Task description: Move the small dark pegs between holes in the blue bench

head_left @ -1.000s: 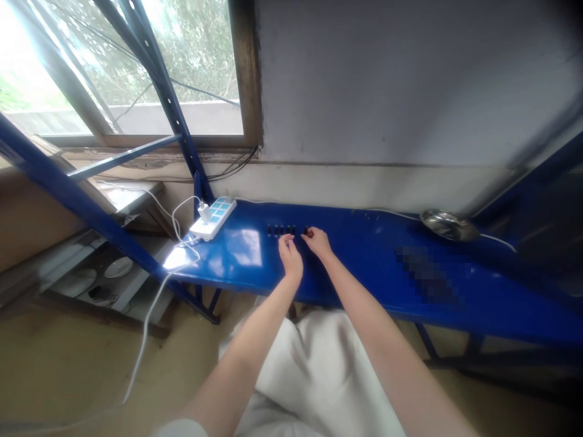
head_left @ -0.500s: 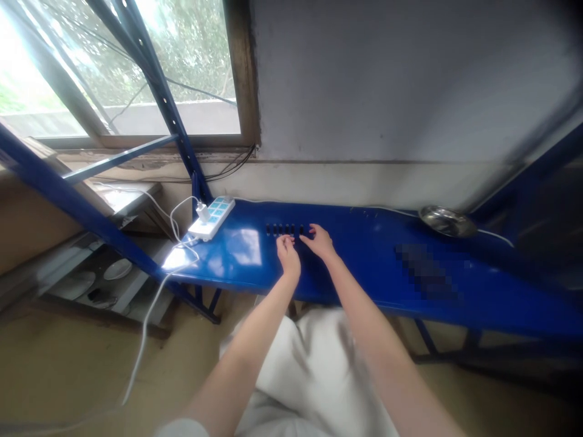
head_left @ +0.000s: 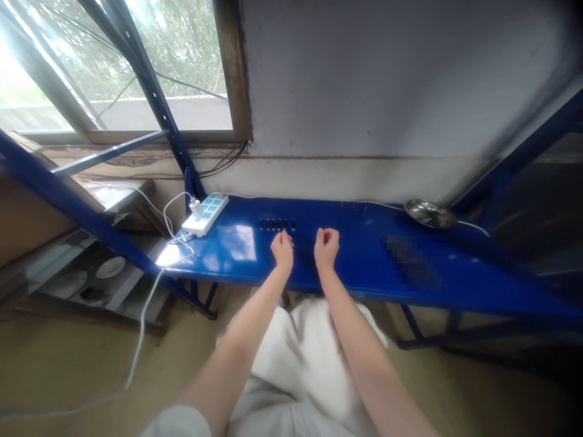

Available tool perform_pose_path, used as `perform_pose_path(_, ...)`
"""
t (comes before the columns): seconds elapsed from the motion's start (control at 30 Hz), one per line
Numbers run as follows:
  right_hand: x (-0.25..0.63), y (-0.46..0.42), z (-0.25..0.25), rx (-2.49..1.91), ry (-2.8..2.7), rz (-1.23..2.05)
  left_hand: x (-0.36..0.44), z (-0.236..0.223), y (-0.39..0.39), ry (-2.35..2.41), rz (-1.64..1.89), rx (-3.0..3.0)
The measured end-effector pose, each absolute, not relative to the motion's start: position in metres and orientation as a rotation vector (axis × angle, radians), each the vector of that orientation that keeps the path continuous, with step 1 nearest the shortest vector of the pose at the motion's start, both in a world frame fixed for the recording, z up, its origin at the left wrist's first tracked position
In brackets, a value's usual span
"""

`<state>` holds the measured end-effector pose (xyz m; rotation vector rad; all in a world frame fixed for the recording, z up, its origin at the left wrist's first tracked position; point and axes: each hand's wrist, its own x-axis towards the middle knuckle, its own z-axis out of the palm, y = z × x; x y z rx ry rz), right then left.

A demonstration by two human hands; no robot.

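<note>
Several small black pieces [head_left: 273, 224] stand in a short row on the blue table [head_left: 364, 267]. One more black piece [head_left: 294, 225] is set slightly apart at the row's right end. Just in front of the row is my left hand [head_left: 283, 250], its fingers curled and closed. My right hand [head_left: 327, 247] is closed too, a little way to the right of the single piece and not touching it. What either hand has in its fingers, if anything, is hidden or too small to make out.
A white power strip [head_left: 206, 215] with a plug and cable lies at the table's left end. Toward the right are a shiny metal bowl [head_left: 429, 213] and a dark blurred object [head_left: 410, 262]. Tiny bits lie near the back edge. Blue posts [head_left: 157, 100] rise at the left.
My right hand has let go of the single black piece, opened, moved right and closed again. My left hand stays by the row. The whole view has shifted slightly.
</note>
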<state>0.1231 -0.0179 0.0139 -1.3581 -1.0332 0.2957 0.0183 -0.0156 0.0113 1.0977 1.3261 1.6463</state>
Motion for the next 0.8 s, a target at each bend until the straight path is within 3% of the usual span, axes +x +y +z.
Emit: perform_pose_path(0.8,0.1244,-0.0154,0.0082,-1.376,-1.118,0.353,0.0182,0.0046,-0.0119,1.339,1.654,1.1)
